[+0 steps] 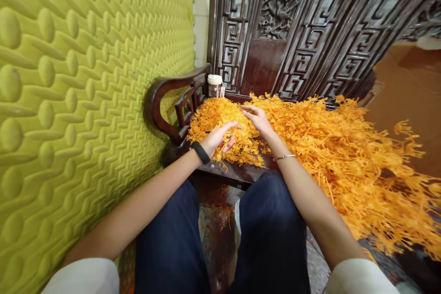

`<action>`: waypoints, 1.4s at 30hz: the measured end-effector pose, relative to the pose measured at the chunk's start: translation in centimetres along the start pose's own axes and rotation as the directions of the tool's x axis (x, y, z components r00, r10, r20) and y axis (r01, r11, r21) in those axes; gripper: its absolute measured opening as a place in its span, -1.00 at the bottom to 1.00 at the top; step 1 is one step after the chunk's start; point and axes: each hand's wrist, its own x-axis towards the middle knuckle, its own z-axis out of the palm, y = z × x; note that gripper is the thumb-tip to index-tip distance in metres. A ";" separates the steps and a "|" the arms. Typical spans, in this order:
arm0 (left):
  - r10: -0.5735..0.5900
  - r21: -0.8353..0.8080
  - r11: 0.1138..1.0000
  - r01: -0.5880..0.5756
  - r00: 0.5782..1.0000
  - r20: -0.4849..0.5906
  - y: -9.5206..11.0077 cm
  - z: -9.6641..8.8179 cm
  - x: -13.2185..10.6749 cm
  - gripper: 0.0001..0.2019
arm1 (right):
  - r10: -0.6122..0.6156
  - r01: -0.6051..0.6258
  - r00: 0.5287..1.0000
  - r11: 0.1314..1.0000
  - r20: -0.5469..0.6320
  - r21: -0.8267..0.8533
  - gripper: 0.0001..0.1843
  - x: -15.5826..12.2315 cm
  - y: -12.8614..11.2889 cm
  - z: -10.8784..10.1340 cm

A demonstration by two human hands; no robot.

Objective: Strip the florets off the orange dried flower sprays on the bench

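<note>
Orange artificial foliage sprigs point(210, 117) lie heaped on a dark wooden bench seat point(237, 171), by its left armrest. My left hand point(217, 140), with a black band at its wrist, is curled round a sprig, orange strands showing between thumb and fingers. Across from it, my right hand point(257, 119) reaches over the same heap with its fingers stretched out to the left, close to the orange strands. Whether its fingertips touch them is hard to make out. A thin bracelet point(283, 158) sits on my right forearm.
A large spread of orange foliage point(337, 156) extends to the right. A lidded plastic cup point(214, 85) stands at the back corner by the curved armrest point(161, 105). Yellow textured wall padding point(86, 78) rises on the left, a carved wooden backrest point(265, 62) behind, a cardboard box point(409, 92) at right.
</note>
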 end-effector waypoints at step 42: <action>-0.010 -0.340 0.940 -0.002 0.999 -0.032 1.4 -1.5 1.3 -0.69 | -0.407 0.323 0.895 0.872 -0.180 -0.367 -0.89 -0.5 -3.1 4.3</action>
